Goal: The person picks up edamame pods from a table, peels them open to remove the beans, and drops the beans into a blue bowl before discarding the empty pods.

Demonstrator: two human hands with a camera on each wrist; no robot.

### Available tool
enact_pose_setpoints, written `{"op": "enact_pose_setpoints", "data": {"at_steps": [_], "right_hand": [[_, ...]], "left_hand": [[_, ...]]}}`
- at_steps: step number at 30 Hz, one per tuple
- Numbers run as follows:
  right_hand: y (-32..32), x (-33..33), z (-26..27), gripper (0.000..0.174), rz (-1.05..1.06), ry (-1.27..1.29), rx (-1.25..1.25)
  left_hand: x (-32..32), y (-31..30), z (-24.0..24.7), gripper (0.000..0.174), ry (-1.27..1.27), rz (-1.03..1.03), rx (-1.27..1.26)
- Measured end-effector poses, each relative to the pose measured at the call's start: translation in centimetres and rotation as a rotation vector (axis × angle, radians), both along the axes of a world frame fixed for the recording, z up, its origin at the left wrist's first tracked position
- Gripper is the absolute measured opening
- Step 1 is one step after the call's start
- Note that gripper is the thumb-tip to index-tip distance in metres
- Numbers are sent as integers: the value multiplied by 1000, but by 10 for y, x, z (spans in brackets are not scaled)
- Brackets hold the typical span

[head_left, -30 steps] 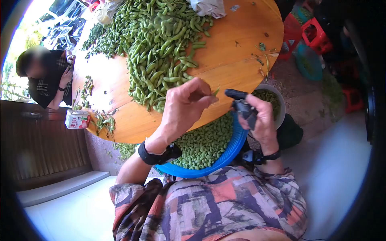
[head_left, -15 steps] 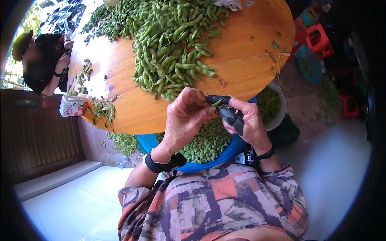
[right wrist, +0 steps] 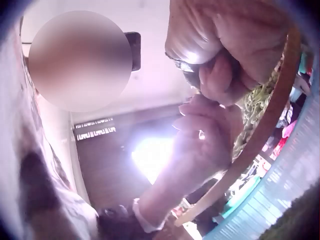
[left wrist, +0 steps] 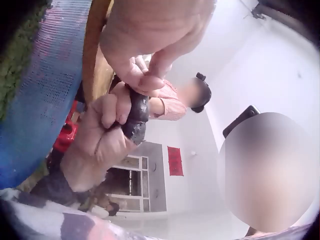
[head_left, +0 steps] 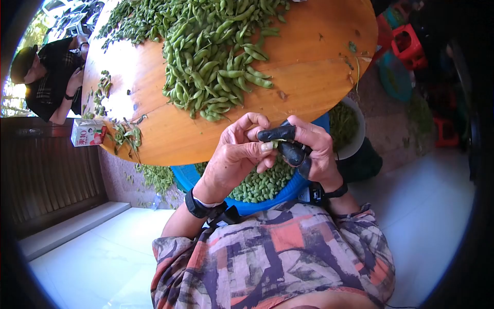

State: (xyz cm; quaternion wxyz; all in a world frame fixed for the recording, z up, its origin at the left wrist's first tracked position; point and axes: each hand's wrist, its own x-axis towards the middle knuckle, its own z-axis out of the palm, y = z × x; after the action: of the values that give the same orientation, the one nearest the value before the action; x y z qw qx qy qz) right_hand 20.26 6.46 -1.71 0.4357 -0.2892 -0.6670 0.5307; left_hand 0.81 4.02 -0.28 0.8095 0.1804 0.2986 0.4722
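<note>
My left hand (head_left: 234,154) pinches a small green soybean pod (head_left: 276,142) between thumb and fingers, over a blue basin (head_left: 254,208). My right hand (head_left: 318,152) meets it from the other side, its black-covered thumb and forefinger closing on the same pod. Much of the pod is hidden by the fingers. Shelled green beans (head_left: 260,186) fill the basin below. In the left wrist view the black finger covers (left wrist: 137,115) touch the left fingertips. Beyond the hands, a large heap of whole soybean pods (head_left: 206,67) lies on the round wooden table (head_left: 314,72).
A pale bowl (head_left: 358,141) of green pods stands beyond the right hand. At the table's left edge are a drink carton (head_left: 87,133) and plant scraps (head_left: 127,136). Another person (head_left: 51,77) sits at far left; red stools (head_left: 409,46) stand at right.
The hands, apart a second ago, have come together, and the pod from the left hand is now between both. The head view has shifted slightly.
</note>
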Motion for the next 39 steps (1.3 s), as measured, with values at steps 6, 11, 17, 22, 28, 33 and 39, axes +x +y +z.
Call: {"op": "enact_pose_setpoints", "data": {"at_steps": [6, 11, 17, 22, 28, 33, 39], "right_hand": [[1, -1, 3, 30, 33, -151, 323], [-2, -5, -8, 26, 26, -131, 215], [-7, 3, 19, 34, -87, -187, -118], [-13, 1, 4, 25, -17, -280, 22], [-16, -13, 1, 24, -50, -303, 216], [-17, -16, 8, 33, -93, -243, 66], [-13, 13, -8, 45, -115, -162, -134]], "left_hand": [[-3, -8, 6, 37, -92, -58, -14], [-9, -15, 4, 43, 120, -12, 7], [-22, -33, -5, 41, 503, 55, 164], [-20, -43, -3, 42, 982, -5, 448], [-15, -49, 2, 41, 1114, 222, 458], [-8, -53, 8, 47, 1202, 162, 565], [-22, -36, 6, 39, 1471, 240, 886]]}}
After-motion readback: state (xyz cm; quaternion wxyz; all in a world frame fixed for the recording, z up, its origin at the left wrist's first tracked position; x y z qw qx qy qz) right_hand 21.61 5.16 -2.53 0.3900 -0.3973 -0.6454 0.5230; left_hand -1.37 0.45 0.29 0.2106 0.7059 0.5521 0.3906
